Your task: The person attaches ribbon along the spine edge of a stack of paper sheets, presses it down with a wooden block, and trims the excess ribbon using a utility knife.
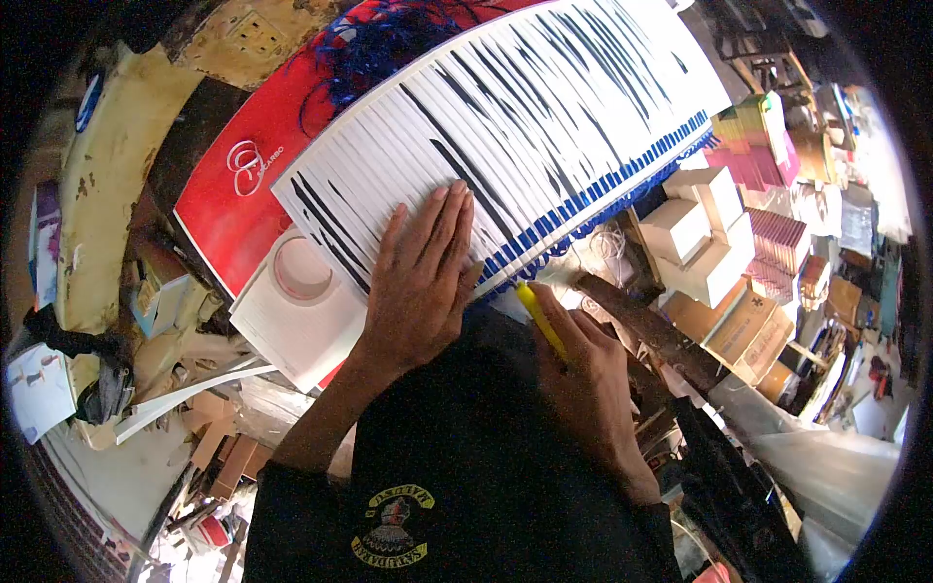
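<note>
My left hand (426,262) lies flat, fingers stretched, on a wide row of white strips (389,146) with dark gaps between many of them. In my right hand (588,374) is a yellow cutter knife (540,319), its tip at the near edge of the row. Blue bands (583,206) cross the strips along that edge, and blue shreds hang just below it. Under the strips lies a red board (233,228) with white lettering. A roll of white tape (303,267) sits on a pale panel left of my left hand.
A tangle of blue shreds (379,49) lies on the red board's far side. White boxes (714,233) and a brown carton (746,330) are stacked at the right. At the left stands a worn yellow surface (117,194), with cardboard scraps (228,452) below.
</note>
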Available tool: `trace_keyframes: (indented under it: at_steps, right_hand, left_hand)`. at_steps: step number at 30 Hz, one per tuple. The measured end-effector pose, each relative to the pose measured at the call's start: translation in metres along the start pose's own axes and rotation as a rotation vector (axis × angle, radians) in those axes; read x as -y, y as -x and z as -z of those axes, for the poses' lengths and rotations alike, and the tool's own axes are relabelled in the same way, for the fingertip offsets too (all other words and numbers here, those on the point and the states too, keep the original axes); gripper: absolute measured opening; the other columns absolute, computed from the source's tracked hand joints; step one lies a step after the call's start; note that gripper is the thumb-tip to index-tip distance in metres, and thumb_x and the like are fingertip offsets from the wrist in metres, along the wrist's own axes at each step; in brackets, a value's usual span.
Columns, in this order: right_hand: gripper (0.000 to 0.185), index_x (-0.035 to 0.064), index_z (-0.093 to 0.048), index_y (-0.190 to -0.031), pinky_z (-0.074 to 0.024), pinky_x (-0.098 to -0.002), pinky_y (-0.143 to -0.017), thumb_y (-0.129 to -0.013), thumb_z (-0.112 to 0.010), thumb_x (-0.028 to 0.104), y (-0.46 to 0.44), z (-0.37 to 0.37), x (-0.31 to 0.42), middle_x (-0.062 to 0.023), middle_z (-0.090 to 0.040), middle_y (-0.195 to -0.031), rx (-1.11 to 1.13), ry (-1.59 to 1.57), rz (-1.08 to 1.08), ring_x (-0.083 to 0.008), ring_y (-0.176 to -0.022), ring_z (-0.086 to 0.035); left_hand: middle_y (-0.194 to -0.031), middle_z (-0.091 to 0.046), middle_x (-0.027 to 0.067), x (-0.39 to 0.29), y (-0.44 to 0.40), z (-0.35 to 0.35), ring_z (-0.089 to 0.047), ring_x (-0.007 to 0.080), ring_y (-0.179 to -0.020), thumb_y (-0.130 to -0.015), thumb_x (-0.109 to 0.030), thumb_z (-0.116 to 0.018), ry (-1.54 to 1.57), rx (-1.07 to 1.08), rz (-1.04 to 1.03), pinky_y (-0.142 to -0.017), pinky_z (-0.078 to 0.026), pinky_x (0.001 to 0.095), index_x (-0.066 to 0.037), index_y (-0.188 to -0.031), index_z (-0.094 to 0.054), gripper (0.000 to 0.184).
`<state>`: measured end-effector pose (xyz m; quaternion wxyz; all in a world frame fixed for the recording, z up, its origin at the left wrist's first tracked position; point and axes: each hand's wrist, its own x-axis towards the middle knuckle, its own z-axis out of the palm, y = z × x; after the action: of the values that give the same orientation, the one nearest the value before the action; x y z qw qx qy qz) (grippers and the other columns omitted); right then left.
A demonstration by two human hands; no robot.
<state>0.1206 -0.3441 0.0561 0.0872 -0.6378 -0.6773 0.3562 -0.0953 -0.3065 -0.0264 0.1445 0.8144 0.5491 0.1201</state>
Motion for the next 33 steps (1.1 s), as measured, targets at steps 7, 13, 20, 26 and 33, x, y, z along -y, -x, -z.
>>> trace_keyframes:
  at_steps: [7, 13, 20, 26, 33]
  right_hand:
    - [0.048, 0.0079, -0.064, -0.144, -0.06, -0.0418, -0.073, -0.096, -0.07, 0.005, -0.002, -0.006, -0.001, -0.0205, -0.076, -0.103, 0.035, 0.025, 0.083, -0.0339, -0.083, -0.076]
    - [0.045, 0.0056, -0.064, -0.141, -0.0596, -0.0426, -0.072, -0.097, -0.07, 0.005, -0.004, 0.002, 0.004, -0.0214, -0.076, -0.101, 0.057, 0.008, 0.07, -0.0357, -0.084, -0.076]
    - [0.043, 0.0038, -0.062, -0.14, -0.0597, -0.0489, -0.073, -0.097, -0.067, 0.005, 0.007, 0.002, 0.004, -0.0231, -0.076, -0.105, 0.053, 0.082, 0.073, -0.042, -0.085, -0.075]
    - [0.05, 0.006, -0.053, -0.147, -0.058, -0.0525, -0.071, -0.098, -0.063, 0.006, -0.001, -0.007, 0.011, -0.0227, -0.075, -0.102, 0.122, 0.157, -0.008, -0.0443, -0.081, -0.073]
    - [0.06, 0.0087, -0.047, -0.152, -0.0607, -0.0561, -0.069, -0.095, -0.064, 0.016, 0.023, 0.004, -0.006, -0.0219, -0.071, -0.113, 0.452, 0.315, -0.17, -0.0439, -0.087, -0.074]
  left_hand:
    - [-0.171, -0.032, 0.0195, -0.002, 0.001, -0.001, -0.028, 0.0325, -0.16, -0.11, -0.034, -0.044, -0.028, 0.008, -0.004, -0.129, -0.017, 0.0571, 0.004, -0.163, -0.032, 0.066]
    - [-0.171, -0.032, 0.0193, -0.001, 0.002, -0.002, -0.03, 0.0336, -0.159, -0.109, -0.035, -0.047, -0.035, -0.009, -0.011, -0.129, -0.019, 0.058, 0.004, -0.163, -0.031, 0.068]
    - [-0.172, -0.03, 0.0199, -0.002, 0.001, -0.003, -0.029, 0.0337, -0.16, -0.107, -0.031, -0.047, -0.038, 0.004, 0.004, -0.129, -0.019, 0.058, 0.005, -0.163, -0.031, 0.068]
    - [-0.172, -0.03, 0.0197, -0.002, 0.0, -0.003, -0.029, 0.0338, -0.159, -0.106, -0.026, -0.047, -0.066, -0.007, -0.008, -0.129, -0.019, 0.057, 0.005, -0.163, -0.03, 0.067]
    - [-0.172, -0.031, 0.0178, -0.004, 0.001, -0.002, -0.025, 0.0294, -0.161, -0.108, -0.028, -0.047, -0.033, -0.007, 0.025, -0.131, -0.015, 0.0538, 0.003, -0.164, -0.031, 0.065]
